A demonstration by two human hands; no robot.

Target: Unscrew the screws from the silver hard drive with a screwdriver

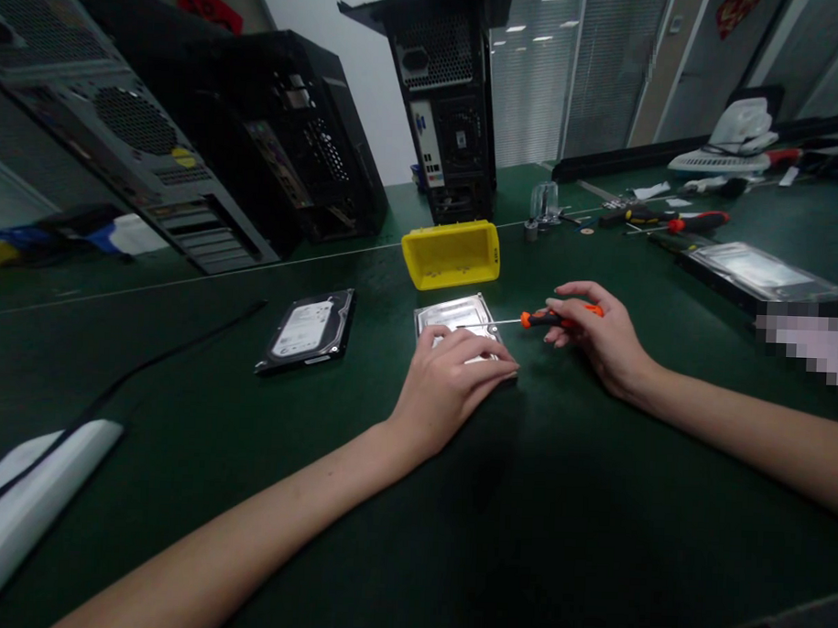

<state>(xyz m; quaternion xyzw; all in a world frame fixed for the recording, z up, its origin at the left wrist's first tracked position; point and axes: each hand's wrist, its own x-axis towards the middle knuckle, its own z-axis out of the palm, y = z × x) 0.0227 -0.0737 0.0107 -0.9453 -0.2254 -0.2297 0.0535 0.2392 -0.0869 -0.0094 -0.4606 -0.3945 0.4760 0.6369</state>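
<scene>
Head view: on the green table [555,548], the left hand [448,379] lies across the near part of a drive [450,313], which sits just in front of a yellow bin [455,253]; whether those fingers clasp its edges I cannot tell. The right hand [600,339] grasps a screwdriver [540,318], its shaft [505,322] nearly level over the drive. The step looks like screw work; the next move seems to call for steady bracing and a steeper, well-seated tip. That tip is lost near the left fingers, and the bits [458,272] in the bin are too small to name.
</scene>
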